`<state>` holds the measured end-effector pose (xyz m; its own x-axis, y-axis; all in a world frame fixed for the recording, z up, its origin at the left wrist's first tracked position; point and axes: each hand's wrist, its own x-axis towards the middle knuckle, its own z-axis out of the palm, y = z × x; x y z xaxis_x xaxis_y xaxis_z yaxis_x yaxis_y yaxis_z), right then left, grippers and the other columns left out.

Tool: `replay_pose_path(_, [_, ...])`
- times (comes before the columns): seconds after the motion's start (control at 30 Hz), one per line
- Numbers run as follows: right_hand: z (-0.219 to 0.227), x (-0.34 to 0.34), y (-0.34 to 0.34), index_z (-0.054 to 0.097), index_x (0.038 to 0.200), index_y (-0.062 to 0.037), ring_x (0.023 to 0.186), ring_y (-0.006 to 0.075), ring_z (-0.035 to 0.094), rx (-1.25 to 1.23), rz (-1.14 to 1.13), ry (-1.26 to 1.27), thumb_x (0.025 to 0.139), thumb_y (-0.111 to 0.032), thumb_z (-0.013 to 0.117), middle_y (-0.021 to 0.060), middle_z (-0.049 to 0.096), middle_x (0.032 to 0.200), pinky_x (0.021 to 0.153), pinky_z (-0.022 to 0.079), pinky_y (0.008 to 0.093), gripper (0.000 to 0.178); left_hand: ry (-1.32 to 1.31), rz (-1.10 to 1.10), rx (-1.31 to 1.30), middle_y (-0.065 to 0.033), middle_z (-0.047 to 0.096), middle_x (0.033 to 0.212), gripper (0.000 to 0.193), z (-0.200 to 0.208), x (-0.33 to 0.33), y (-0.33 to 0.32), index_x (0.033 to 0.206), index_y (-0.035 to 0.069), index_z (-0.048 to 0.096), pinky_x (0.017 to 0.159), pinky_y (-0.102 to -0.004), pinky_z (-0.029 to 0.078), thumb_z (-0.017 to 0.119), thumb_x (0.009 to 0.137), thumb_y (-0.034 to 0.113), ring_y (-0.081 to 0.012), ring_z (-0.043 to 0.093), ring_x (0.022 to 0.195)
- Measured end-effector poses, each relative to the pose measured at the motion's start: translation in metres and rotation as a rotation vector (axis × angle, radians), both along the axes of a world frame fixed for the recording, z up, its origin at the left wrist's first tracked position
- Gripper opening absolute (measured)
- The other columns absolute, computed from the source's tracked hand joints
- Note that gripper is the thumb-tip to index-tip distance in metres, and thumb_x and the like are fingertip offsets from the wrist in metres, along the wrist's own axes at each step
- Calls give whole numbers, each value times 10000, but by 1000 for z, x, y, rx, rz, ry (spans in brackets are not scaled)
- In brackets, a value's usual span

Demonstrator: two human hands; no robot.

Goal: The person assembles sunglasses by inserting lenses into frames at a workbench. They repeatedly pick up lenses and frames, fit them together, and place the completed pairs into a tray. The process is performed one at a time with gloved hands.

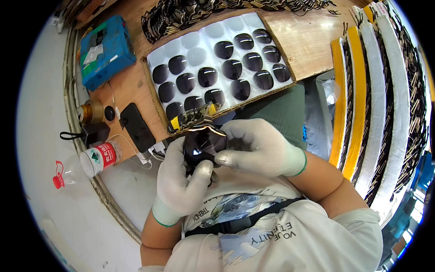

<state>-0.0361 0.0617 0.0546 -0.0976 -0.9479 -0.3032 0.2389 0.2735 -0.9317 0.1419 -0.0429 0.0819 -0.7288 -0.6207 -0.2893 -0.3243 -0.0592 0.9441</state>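
Just in front of my chest I hold a pair of dark-lensed sunglasses (pixel 198 146) with gold-coloured metal along the frame. My left hand (pixel 181 183), in a white knit glove, is closed around the near side, thumb against a dark lens. My right hand (pixel 258 147), gloved alike, pinches the other side between thumb and fingers. Both thumb tips of the gloves look shiny and worn. Part of the frame is hidden behind my fingers. Right beyond my hands lies a cardboard tray (pixel 290 61) with a white liner, bearing several loose dark tinted lenses (pixel 240 89).
A heap of dark and gold frames (pixel 181 18) lies along the back. Racks with yellow and silver strips (pixel 355 104) hold frames at right. At left are a blue box (pixel 108 52), a black phone (pixel 137 127), a gold can (pixel 86 112) and a plastic bottle (pixel 97 159).
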Motion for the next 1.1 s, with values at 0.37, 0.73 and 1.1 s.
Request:
replay_pose_path(0.37, [-21, -17, 4, 608, 1142, 16, 885, 185, 658, -95, -242, 136, 837, -174, 781, 115, 669, 995, 792, 545, 325, 399, -98, -220, -505, -200, 715, 807, 389, 8, -44, -13, 1228, -63, 529, 620, -374, 584, 641, 880, 73, -330, 732, 673])
replay_pose_path(0.73, [13, -100, 57, 620, 1066, 71, 685, 199, 658, -73, -230, 372, 940, -242, 680, 129, 651, 747, 622, 508, 328, 343, -793, -359, -928, -189, 658, 1199, 538, -123, -210, -119, 1246, 33, 623, 951, -430, 536, 671, 884, 429, -328, 655, 1144])
replay_pose_path(1.1, [-14, -68, 59, 301, 1390, 63, 1025, 287, 676, -352, -438, -201, 862, 58, 525, 226, 599, 1206, 972, 526, 426, 573, -10, -161, -40, -92, 639, 800, 264, -69, -151, -86, 1057, 1, 602, 643, -315, 526, 665, 904, 207, -170, 640, 697])
